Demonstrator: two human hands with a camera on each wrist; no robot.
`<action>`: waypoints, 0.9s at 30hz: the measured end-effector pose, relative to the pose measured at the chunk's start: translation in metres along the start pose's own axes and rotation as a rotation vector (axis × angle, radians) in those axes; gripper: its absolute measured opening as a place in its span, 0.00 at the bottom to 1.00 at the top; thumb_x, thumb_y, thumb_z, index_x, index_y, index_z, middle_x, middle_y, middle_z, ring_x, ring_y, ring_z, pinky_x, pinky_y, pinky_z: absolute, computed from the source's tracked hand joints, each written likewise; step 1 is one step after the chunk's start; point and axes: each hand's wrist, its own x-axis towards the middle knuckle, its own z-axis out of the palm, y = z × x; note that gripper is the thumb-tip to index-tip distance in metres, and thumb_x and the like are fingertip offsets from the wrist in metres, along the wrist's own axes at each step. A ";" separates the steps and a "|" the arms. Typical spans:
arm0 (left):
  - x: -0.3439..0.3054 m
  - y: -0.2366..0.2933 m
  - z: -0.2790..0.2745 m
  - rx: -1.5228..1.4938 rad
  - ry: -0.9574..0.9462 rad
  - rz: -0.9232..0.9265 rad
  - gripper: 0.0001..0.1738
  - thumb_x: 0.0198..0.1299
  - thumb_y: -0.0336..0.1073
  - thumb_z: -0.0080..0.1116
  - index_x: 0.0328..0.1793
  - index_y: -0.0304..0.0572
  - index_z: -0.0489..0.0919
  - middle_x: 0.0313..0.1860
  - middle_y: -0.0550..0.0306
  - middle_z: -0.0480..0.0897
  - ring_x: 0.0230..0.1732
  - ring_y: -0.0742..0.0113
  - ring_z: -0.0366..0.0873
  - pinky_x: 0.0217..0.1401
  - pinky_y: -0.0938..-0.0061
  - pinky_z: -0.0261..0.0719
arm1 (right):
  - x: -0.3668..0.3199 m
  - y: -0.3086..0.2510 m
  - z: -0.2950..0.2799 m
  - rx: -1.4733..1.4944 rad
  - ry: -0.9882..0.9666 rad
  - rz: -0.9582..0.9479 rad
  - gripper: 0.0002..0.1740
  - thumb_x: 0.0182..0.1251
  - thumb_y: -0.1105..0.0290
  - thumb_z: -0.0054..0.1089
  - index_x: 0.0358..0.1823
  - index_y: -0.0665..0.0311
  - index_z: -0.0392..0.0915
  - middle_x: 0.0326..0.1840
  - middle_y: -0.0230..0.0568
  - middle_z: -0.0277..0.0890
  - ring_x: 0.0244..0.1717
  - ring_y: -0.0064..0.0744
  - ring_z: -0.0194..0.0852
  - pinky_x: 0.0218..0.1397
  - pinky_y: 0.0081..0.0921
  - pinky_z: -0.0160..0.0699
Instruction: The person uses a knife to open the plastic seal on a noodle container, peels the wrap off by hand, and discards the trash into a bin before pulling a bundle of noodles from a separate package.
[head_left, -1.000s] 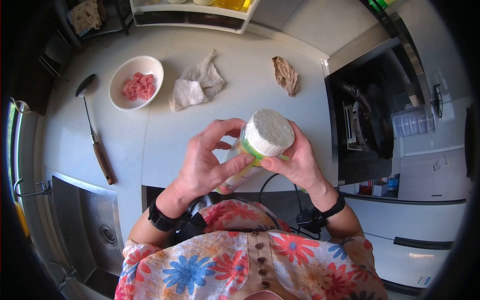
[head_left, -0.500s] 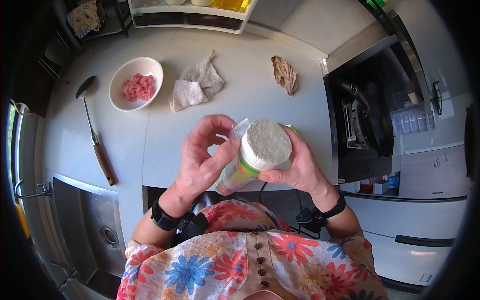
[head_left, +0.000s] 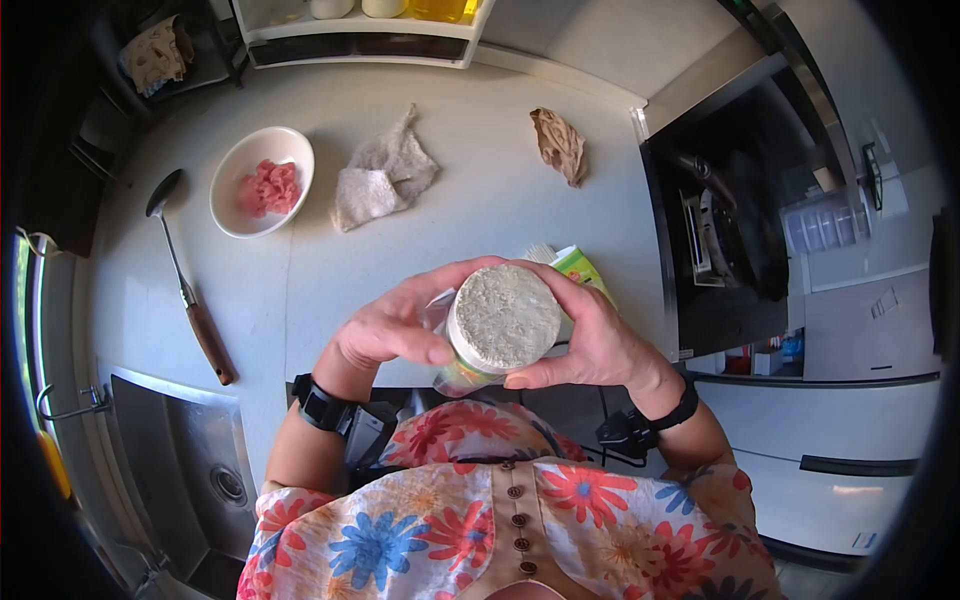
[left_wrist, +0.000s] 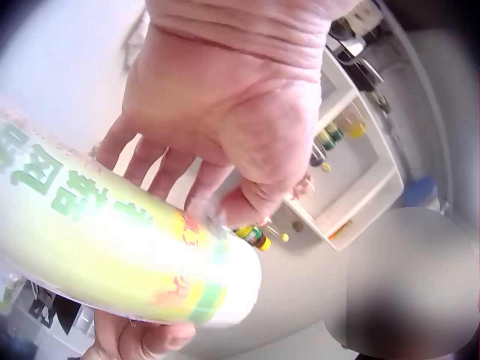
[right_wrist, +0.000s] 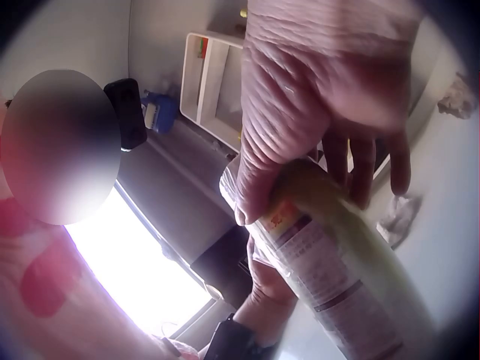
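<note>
A tall canister point(left_wrist: 97, 225) with a green-and-yellow printed label and a white cap, its top grey and dusty point(head_left: 505, 315), is held before the person's body. The left hand point(head_left: 388, 325) curls round its left side near the cap, thumb in front and fingers behind, with clear plastic film point(head_left: 436, 312) beside them. Gripping the opposite side, the right hand point(head_left: 603, 335) has its thumb below the cap's edge and fingers behind. The right wrist view shows the right thumb point(right_wrist: 255, 191) pressed on the canister. A green-and-yellow printed piece point(head_left: 585, 268) shows behind the right hand.
On the counter are a white bowl point(head_left: 232, 213) of pink raw meat pieces point(head_left: 270, 188), a ladle point(head_left: 190, 285), a pale cloth point(head_left: 388, 180) and a brown crumpled cloth point(head_left: 560, 147). A sink point(head_left: 170, 440) lies left, a stove point(head_left: 710, 240) right, a rack point(head_left: 360, 45) behind.
The canister has tipped so its dusty top faces the head camera more, and both hands have come lower. The left fingers, earlier bunched at the plastic film, now spread round the canister.
</note>
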 end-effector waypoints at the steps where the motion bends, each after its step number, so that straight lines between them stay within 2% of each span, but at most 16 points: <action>1: 0.002 -0.001 -0.001 0.039 -0.031 -0.033 0.52 0.39 0.33 0.72 0.73 0.33 0.56 0.65 0.51 0.68 0.67 0.63 0.64 0.72 0.69 0.56 | 0.002 -0.001 -0.002 -0.070 -0.014 -0.026 0.48 0.40 0.59 0.80 0.63 0.68 0.63 0.54 0.45 0.72 0.57 0.37 0.73 0.61 0.31 0.70; 2: 0.004 -0.002 -0.001 0.080 -0.062 -0.064 0.57 0.36 0.33 0.74 0.74 0.34 0.54 0.66 0.51 0.67 0.68 0.62 0.62 0.72 0.69 0.54 | 0.004 -0.002 -0.004 -0.141 -0.028 -0.053 0.47 0.40 0.59 0.80 0.62 0.68 0.64 0.53 0.46 0.73 0.56 0.39 0.73 0.60 0.31 0.71; 6: 0.009 0.004 0.008 0.160 -0.060 -0.118 0.61 0.31 0.34 0.78 0.74 0.35 0.54 0.65 0.52 0.69 0.66 0.64 0.64 0.71 0.71 0.56 | 0.008 -0.009 -0.012 -0.304 -0.042 -0.127 0.44 0.42 0.60 0.78 0.61 0.69 0.66 0.50 0.47 0.73 0.51 0.40 0.75 0.56 0.29 0.73; 8: 0.009 0.005 0.007 0.188 -0.107 -0.206 0.57 0.33 0.33 0.77 0.72 0.35 0.58 0.61 0.54 0.72 0.62 0.67 0.67 0.67 0.73 0.61 | 0.008 -0.023 -0.021 -0.335 -0.127 -0.006 0.40 0.44 0.63 0.75 0.60 0.68 0.68 0.49 0.45 0.73 0.44 0.37 0.75 0.51 0.28 0.75; 11: 0.008 0.007 0.012 0.240 -0.082 -0.284 0.51 0.34 0.32 0.77 0.69 0.35 0.63 0.57 0.56 0.75 0.57 0.70 0.70 0.63 0.74 0.66 | 0.005 -0.040 -0.048 -0.368 -0.123 0.009 0.36 0.45 0.67 0.73 0.58 0.66 0.70 0.47 0.43 0.74 0.39 0.33 0.74 0.46 0.28 0.76; 12: 0.009 0.007 0.014 0.238 -0.088 -0.284 0.51 0.34 0.32 0.77 0.69 0.35 0.63 0.57 0.56 0.75 0.57 0.70 0.70 0.63 0.74 0.66 | 0.006 -0.054 -0.051 -0.376 -0.071 0.026 0.27 0.44 0.74 0.72 0.50 0.66 0.77 0.44 0.40 0.75 0.44 0.33 0.76 0.47 0.25 0.75; 13: 0.010 0.006 0.016 0.248 -0.088 -0.257 0.49 0.35 0.32 0.77 0.68 0.35 0.64 0.56 0.57 0.76 0.56 0.70 0.71 0.62 0.74 0.67 | 0.007 -0.060 -0.053 -0.379 -0.067 0.031 0.27 0.44 0.74 0.72 0.50 0.66 0.77 0.44 0.40 0.75 0.44 0.33 0.76 0.47 0.25 0.75; 15: 0.010 0.005 0.021 0.253 -0.092 -0.235 0.47 0.36 0.31 0.77 0.66 0.35 0.66 0.55 0.58 0.77 0.55 0.71 0.72 0.60 0.75 0.69 | 0.009 -0.067 -0.052 -0.554 -0.079 -0.203 0.19 0.49 0.72 0.67 0.45 0.63 0.78 0.42 0.38 0.75 0.39 0.37 0.76 0.41 0.29 0.77; 16: 0.011 0.004 0.025 0.260 -0.048 -0.234 0.47 0.36 0.32 0.77 0.66 0.35 0.66 0.54 0.58 0.77 0.55 0.71 0.71 0.60 0.74 0.69 | 0.010 -0.071 -0.044 -0.573 -0.067 -0.186 0.09 0.51 0.71 0.65 0.35 0.61 0.78 0.35 0.35 0.74 0.39 0.35 0.76 0.40 0.31 0.73; 17: 0.011 0.003 0.027 0.266 -0.003 -0.232 0.48 0.35 0.32 0.77 0.66 0.35 0.66 0.54 0.57 0.77 0.55 0.71 0.71 0.60 0.74 0.69 | 0.011 -0.072 -0.039 -0.575 -0.064 -0.180 0.09 0.51 0.71 0.65 0.35 0.61 0.78 0.35 0.35 0.74 0.39 0.35 0.76 0.40 0.31 0.73; 19: 0.012 0.000 0.026 0.328 0.002 -0.216 0.48 0.35 0.32 0.77 0.66 0.35 0.66 0.54 0.57 0.76 0.55 0.71 0.71 0.60 0.74 0.69 | 0.014 -0.073 -0.031 -0.843 -0.096 -0.335 0.05 0.51 0.69 0.64 0.28 0.58 0.76 0.30 0.31 0.71 0.36 0.30 0.74 0.40 0.29 0.67; 20: 0.012 -0.001 0.026 0.393 0.013 -0.196 0.48 0.35 0.33 0.77 0.66 0.35 0.66 0.54 0.57 0.76 0.55 0.71 0.71 0.60 0.73 0.69 | 0.015 -0.080 -0.030 -0.953 -0.155 -0.274 0.10 0.45 0.69 0.69 0.32 0.58 0.79 0.33 0.29 0.74 0.36 0.30 0.74 0.42 0.28 0.66; 24: 0.010 -0.006 0.030 0.387 0.051 -0.181 0.48 0.35 0.34 0.77 0.66 0.35 0.66 0.53 0.57 0.76 0.55 0.70 0.72 0.60 0.73 0.69 | 0.017 -0.086 -0.026 -1.070 -0.217 -0.275 0.10 0.44 0.70 0.69 0.30 0.59 0.79 0.33 0.29 0.74 0.35 0.28 0.74 0.44 0.29 0.65; 27: 0.010 -0.009 0.028 0.450 0.044 -0.146 0.47 0.35 0.35 0.78 0.65 0.34 0.66 0.53 0.57 0.76 0.54 0.70 0.72 0.60 0.73 0.69 | 0.017 -0.087 -0.024 -1.089 -0.231 -0.323 0.09 0.43 0.71 0.65 0.28 0.60 0.77 0.30 0.29 0.72 0.33 0.28 0.72 0.45 0.30 0.65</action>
